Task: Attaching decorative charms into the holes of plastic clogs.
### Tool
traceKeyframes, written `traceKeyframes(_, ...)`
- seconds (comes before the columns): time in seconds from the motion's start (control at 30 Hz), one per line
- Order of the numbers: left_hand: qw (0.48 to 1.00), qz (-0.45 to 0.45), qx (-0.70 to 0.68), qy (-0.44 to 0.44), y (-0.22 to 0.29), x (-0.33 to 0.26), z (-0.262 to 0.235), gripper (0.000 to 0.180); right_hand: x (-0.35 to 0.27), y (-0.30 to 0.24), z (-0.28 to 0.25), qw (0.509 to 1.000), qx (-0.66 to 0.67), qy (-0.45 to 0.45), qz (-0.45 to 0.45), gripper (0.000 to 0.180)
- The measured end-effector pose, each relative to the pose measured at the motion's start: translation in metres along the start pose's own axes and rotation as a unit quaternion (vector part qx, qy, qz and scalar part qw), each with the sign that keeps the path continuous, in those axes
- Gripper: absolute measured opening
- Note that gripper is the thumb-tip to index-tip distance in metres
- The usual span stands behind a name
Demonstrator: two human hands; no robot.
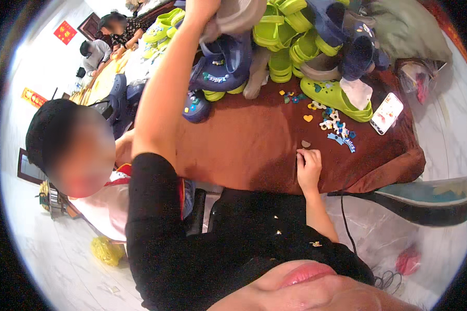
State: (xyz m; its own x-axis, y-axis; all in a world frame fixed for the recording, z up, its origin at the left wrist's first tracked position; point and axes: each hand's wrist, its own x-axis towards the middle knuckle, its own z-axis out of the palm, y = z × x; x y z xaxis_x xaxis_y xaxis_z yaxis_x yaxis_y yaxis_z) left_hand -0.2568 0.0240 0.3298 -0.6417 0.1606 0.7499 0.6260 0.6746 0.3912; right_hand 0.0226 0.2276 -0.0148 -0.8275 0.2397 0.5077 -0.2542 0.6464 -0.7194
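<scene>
Right of centre in the frame: right hand (309, 165) rests on brown cloth (233, 140), fingers partly curled; cannot tell if pinching anything. Small grey piece (306, 144) just above its fingers. Left forearm (166, 93) stretched steeply toward the top edge. There, left hand (202, 7) meets grey clog (238, 18), nearer than the right; grip cannot be told. Clog just right of it, cropped, long axis unclear.

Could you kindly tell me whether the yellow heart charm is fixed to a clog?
No, the yellow heart charm lies on the brown cloth, beside other charms.
</scene>
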Motion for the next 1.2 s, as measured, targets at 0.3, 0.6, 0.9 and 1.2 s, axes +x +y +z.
traceKeyframes(0.3,0.934,0.105,0.333,-0.075,-0.014,0.204,0.121,0.025,0.002,0.002,0.003,1.0,0.022,-0.002,-0.004,0.008)
traceKeyframes(0.6,0.822,0.214,0.499,-0.171,-0.056,0.259,0.231,0.029,0.004,0.0,0.0,0.999,0.042,-0.016,-0.007,0.012)
traceKeyframes(0.9,0.812,0.255,0.403,-0.335,-0.08,0.245,0.26,0.029,0.009,-0.001,-0.001,0.999,0.017,-0.034,0.004,0.012)
traceKeyframes(1.2,0.747,0.391,0.483,-0.235,-0.093,0.248,0.148,0.023,0.003,-0.015,0.006,0.997,0.061,-0.057,-0.008,0.008)
